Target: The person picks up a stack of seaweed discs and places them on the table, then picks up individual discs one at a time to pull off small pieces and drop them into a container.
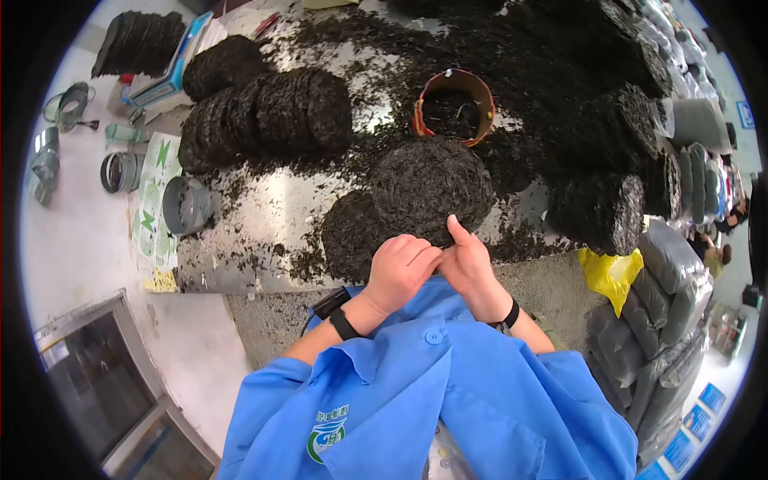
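A round, dark cake of what looks like dried seaweed (432, 186) is tilted up before me. My right hand (470, 268) grips its near edge, thumb on the face and the other fingers mostly hidden. Against the same edge, my left hand (400, 272) is closed with its fingers curled in towards the right one; whatever its fingertips pinch is hidden. A second dark round cake (346, 232) lies on the table just left of the first, partly covered by it. Beyond them stands a reddish ring mould (419, 120) with loose dark strands inside.
Rows of stacked cakes (264, 120) stand at the left, more stacks (600, 204) at the right. Loose shreds litter the metal table (272, 200). A grey ring (188, 206) sits near the left edge. A yellow bag (612, 276) and filled plastic bags (640, 320) are at right.
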### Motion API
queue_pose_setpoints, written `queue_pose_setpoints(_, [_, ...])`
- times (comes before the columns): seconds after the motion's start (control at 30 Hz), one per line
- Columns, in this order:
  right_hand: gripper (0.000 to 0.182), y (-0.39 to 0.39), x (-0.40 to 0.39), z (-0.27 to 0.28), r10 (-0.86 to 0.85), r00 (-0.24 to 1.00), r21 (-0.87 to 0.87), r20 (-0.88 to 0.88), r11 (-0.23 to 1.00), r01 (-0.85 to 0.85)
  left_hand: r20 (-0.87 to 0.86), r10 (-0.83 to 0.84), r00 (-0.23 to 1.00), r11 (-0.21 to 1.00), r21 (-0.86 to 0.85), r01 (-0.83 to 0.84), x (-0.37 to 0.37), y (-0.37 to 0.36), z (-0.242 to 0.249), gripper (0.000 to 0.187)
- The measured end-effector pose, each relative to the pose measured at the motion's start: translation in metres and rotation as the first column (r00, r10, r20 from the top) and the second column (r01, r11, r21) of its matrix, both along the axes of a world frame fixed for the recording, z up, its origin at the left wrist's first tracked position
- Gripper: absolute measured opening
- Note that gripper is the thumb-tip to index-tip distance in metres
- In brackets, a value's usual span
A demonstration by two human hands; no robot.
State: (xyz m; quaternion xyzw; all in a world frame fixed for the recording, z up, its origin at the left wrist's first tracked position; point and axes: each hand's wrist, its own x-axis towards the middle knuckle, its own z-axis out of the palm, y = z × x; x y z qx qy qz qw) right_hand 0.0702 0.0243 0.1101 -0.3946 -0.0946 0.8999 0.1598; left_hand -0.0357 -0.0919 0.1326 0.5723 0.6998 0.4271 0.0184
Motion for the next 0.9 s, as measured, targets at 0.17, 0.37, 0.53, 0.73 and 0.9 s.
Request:
queue_pose_setpoints(0.17, [0.053,-0.005,0.016,-0.018,-0.120,0.992,-0.101,0.025,0.987,0.122,-0.013,-0.031,0.999,0.999,0.018,0.031,0.003,0.017,-0.008,0.018])
queue_pose_setpoints(0.37, [0.049,0.012,0.020,0.006,-0.235,0.972,-0.110,-0.030,0.967,0.230,-0.103,-0.123,0.987,0.991,0.049,0.129,0.000,0.049,-0.004,0.020])
queue_pose_setpoints(0.53, [0.044,0.041,0.017,0.026,-0.260,0.957,-0.092,-0.131,0.964,0.250,-0.323,-0.284,0.903,0.945,0.066,0.321,-0.019,0.088,0.001,0.022])
queue_pose_setpoints(0.73, [0.047,0.073,0.018,0.026,-0.391,0.908,-0.122,-0.149,0.919,0.376,-0.424,-0.552,0.718,0.792,0.003,0.610,-0.047,0.142,0.006,0.031])
queue_pose_setpoints(0.9, [0.047,0.086,0.011,0.034,-0.464,0.857,-0.137,-0.223,0.886,0.444,-0.470,-0.494,0.732,0.793,0.103,0.601,-0.054,0.159,0.008,0.035])
